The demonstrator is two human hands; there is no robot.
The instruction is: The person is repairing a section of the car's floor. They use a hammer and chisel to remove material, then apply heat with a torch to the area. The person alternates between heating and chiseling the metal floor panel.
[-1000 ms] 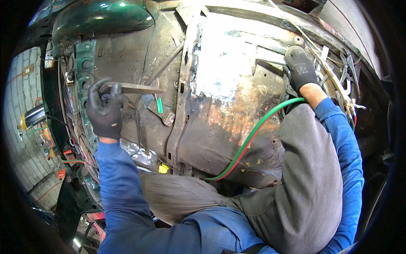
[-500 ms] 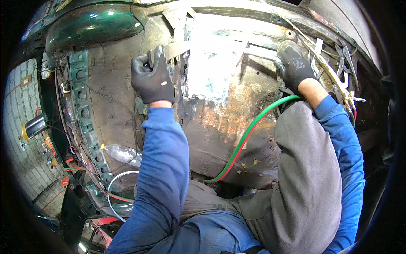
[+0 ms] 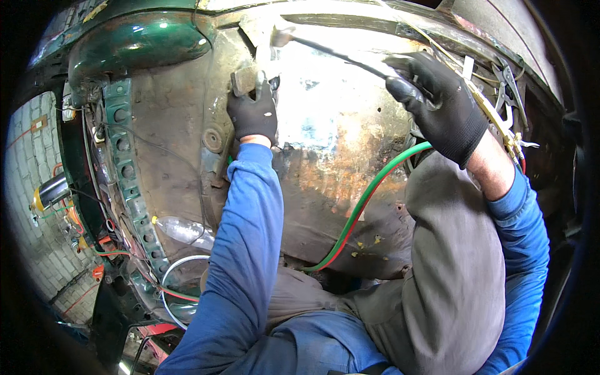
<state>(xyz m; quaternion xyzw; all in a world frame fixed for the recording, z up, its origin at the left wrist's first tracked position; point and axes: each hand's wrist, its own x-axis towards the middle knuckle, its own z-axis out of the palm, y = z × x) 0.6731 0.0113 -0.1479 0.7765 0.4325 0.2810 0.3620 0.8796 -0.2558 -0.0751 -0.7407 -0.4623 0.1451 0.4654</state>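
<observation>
In a black glove, my left hand (image 3: pixel 253 114) closes round a small grey metal block (image 3: pixel 244 81), fingers and thumb on its near side. The block is at the left edge of a brightly lit sheet-metal patch (image 3: pixel 312 119). My right hand (image 3: pixel 442 103), gloved alike, grips a hammer (image 3: pixel 340 55) by the end of its handle. Its head is blurred and hangs over the far left part of the patch, apart from the block. Strong glare hides detail on the metal.
Green and red hoses (image 3: pixel 375 187) curve past my bent knee. A brass-ended torch (image 3: pixel 494 115) and locking pliers (image 3: pixel 509 81) lie at the right. On the left are a clear plastic bottle (image 3: pixel 181 230), a perforated green rail (image 3: pixel 128 172) and a rounded green body panel (image 3: pixel 140 40).
My right hand has lifted the hammer and swung it left, its head now farther away from me. My left hand has shifted right and slightly away with the block.
</observation>
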